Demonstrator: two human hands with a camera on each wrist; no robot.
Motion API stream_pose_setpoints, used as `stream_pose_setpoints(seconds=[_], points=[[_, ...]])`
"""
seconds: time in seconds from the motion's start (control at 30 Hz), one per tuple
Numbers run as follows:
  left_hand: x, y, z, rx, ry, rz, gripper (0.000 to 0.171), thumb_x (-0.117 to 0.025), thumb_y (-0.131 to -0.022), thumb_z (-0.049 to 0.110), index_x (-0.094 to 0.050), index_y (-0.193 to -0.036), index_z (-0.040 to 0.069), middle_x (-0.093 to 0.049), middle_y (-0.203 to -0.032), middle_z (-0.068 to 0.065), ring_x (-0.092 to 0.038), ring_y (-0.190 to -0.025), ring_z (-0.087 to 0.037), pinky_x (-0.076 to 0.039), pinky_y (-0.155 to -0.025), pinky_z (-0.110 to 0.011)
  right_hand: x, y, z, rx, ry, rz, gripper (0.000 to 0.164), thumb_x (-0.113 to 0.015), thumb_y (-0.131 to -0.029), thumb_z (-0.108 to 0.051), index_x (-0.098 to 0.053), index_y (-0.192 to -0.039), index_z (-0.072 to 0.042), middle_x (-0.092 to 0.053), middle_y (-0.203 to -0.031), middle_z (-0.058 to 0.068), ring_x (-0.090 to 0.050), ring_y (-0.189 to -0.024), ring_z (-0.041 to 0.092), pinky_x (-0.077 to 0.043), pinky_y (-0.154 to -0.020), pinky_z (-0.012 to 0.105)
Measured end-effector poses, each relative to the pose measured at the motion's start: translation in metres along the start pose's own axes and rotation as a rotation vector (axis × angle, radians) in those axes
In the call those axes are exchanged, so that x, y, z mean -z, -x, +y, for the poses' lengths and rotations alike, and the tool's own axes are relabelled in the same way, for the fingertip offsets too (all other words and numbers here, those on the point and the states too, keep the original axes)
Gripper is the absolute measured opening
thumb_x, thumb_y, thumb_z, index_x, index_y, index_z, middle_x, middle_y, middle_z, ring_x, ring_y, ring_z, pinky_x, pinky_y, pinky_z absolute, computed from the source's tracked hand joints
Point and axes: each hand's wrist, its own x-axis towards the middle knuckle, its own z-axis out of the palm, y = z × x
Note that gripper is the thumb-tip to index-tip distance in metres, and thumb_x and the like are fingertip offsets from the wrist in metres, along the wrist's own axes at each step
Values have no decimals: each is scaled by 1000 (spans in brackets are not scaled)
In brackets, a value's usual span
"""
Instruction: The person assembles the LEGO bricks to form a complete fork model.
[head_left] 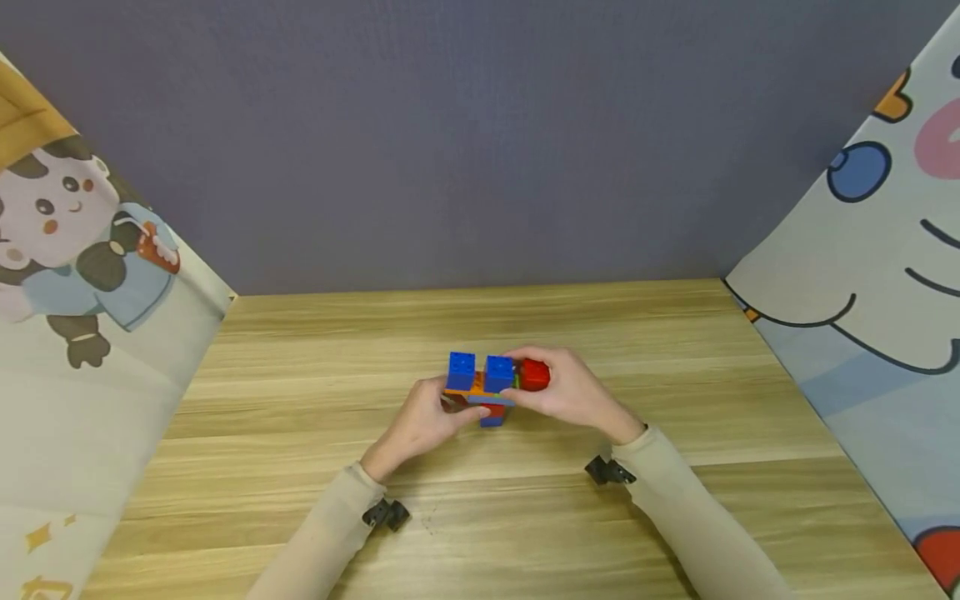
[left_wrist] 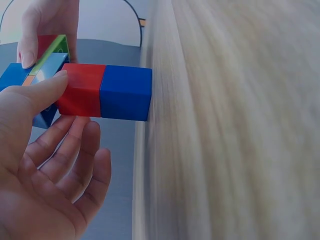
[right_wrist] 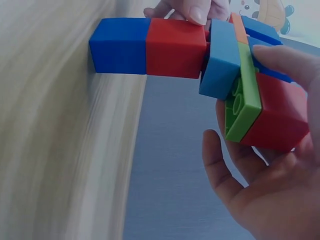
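Observation:
A small structure of toy building blocks stands between my two hands. Its column is a blue brick (left_wrist: 126, 93) at the foot, close against the tabletop, with a red brick (left_wrist: 84, 90) above it. Over these sit a light-blue brick (right_wrist: 220, 60), an orange plate (right_wrist: 239, 29) and a green plate (right_wrist: 251, 95). Two blue bricks (head_left: 461, 372) top the left and middle, and another red brick (right_wrist: 279, 111) sits at the right end. My left hand (head_left: 422, 418) pinches the column, thumb on its red brick. My right hand (head_left: 573, 390) grips the upper right part, thumb against a top blue brick.
A wood-grain table (head_left: 480, 517) lies under both forearms. Behind it rises a grey-blue panel (head_left: 465, 150). Printed cartoon panels flank it at the left (head_left: 112, 333) and right (head_left: 847, 275). A small black device hangs at each sleeve cuff.

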Motion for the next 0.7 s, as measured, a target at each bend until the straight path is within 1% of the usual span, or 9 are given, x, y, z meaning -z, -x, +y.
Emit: stream_pose_setpoints(seconds=[0.2,0.3,0.5,0.57,0.7], points=[[0,0,-3,9,34,-7,29,-85,-94,25,-77,-118,12,-82,-107,-4,-73,-86,-11,-61,-76,-27,3,-3,-4,-19,56,-38,53,-86,-92,-28,-70,-138,-8,-78,-103,6,-58,-65,11,-49,-56,25],[0,0,-4,20,45,-11,29,-84,-94,25,-77,-117,9,-82,-106,-5,-72,-84,-11,-61,-75,-28,4,-4,-6,-20,77,-56,54,-85,-92,-29,-69,-139,-7,-77,-100,5,-56,-62,10,-47,-54,24],[0,0,-5,19,64,-22,31,-84,-94,25,-76,-120,10,-81,-109,-7,-73,-86,-12,-61,-75,-27,5,-5,-7,5,135,-81,55,-83,-94,-31,-67,-140,-5,-75,-102,5,-55,-62,8,-49,-53,24],[0,0,-5,16,73,-26,32,-84,-94,25,-76,-121,11,-81,-110,-7,-74,-87,-12,-61,-75,-26,6,-5,-8,18,147,-89,55,-83,-94,-30,-67,-140,-5,-75,-102,5,-55,-62,8,-48,-54,24],[0,-1,-5,16,85,-31,33,-85,-93,25,-75,-121,9,-81,-110,-8,-74,-86,-12,-61,-74,-25,9,-6,-9,53,175,-108,51,-82,-94,-27,-68,-139,-6,-77,-107,5,-56,-65,7,-50,-57,24]])
